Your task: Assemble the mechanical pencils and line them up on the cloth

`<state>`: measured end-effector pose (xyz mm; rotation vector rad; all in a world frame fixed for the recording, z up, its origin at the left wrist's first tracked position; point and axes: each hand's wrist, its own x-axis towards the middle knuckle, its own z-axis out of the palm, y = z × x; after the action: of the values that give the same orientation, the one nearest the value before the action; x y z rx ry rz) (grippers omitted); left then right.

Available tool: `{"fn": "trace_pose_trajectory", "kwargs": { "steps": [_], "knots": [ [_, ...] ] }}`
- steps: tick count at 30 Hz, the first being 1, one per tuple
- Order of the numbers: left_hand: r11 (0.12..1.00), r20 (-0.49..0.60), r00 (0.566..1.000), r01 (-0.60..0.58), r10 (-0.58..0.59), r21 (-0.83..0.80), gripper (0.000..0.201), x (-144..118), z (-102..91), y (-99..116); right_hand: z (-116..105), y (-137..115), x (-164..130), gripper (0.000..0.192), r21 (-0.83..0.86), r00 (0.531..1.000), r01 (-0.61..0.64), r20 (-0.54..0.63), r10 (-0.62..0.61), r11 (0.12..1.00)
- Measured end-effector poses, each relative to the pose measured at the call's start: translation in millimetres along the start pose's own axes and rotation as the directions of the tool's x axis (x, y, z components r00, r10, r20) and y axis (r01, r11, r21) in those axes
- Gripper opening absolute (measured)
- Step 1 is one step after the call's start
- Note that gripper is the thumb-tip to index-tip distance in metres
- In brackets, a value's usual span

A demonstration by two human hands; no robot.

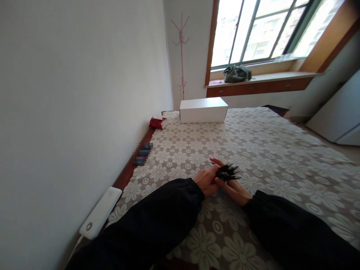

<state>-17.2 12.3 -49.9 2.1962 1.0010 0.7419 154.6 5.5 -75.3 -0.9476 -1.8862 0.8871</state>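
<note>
A bundle of thin black pen-like sticks (228, 171) with pointed ends is held between my two hands, low over the patterned cloth. My left hand (206, 181) is closed around its left end, and a small spot of red shows by the fingers. On the other side, my right hand (234, 190) cups the bundle, its thumb in front and its fingers stretched out behind. The pointed ends stick out to the right above the right palm. Most of the sticks' length is hidden by the hands, so their exact kind cannot be made out.
Flower-patterned cloth (242, 247) covers the surface. A white box (203, 111) stands at the far end. Along the left wall lie a red tissue pack (157, 123), a blurred dark object (143, 153) and a white device with a cable (101, 213). A bag (237, 74) sits on the windowsill.
</note>
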Motion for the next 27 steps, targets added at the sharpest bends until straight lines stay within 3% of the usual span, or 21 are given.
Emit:
{"fn": "trace_pose_trajectory", "kwargs": {
  "steps": [5, 9, 16, 20, 22, 24, 27],
  "knots": [
    [0.991, 0.031, 0.999, 0.003, -0.007, 0.136, 0.038, 1, -17.0, 4, -1, 11, 6, 0.052, -0.057, 0.991, -0.070, -0.121, 0.063, 0.996],
    [0.974, 0.068, 0.997, 0.032, -0.048, 0.223, 0.037, 1, -25.2, 6, -4, 14, 10, 0.044, 0.039, 0.986, -0.153, -0.059, 0.155, 0.987],
    [0.971, 0.031, 0.991, 0.123, -0.132, 0.207, 0.029, -4, -47.9, 4, -14, 3, 12, 0.045, 0.270, 0.994, -0.090, -0.039, 0.104, 0.959],
    [0.973, 0.069, 0.992, 0.094, -0.110, 0.209, 0.031, -4, -57.2, -1, -15, 4, 11, 0.043, 0.391, 0.985, -0.170, 0.029, 0.173, 0.905],
    [0.940, 0.089, 0.985, 0.113, -0.149, 0.321, 0.034, -4, -65.9, -7, -15, 6, 12, 0.042, 0.487, 0.971, -0.169, -0.065, 0.228, 0.857],
    [0.836, 0.101, 0.963, 0.164, -0.252, 0.524, 0.034, -4, -80.8, -17, -16, 8, 13, 0.039, 0.587, 0.942, -0.138, -0.172, 0.289, 0.798],
    [0.751, 0.069, 0.943, 0.214, -0.325, 0.624, 0.027, -8, -110.7, -37, -18, 10, 14, 0.036, 0.649, 0.914, -0.133, -0.212, 0.346, 0.749]
  ]
}}
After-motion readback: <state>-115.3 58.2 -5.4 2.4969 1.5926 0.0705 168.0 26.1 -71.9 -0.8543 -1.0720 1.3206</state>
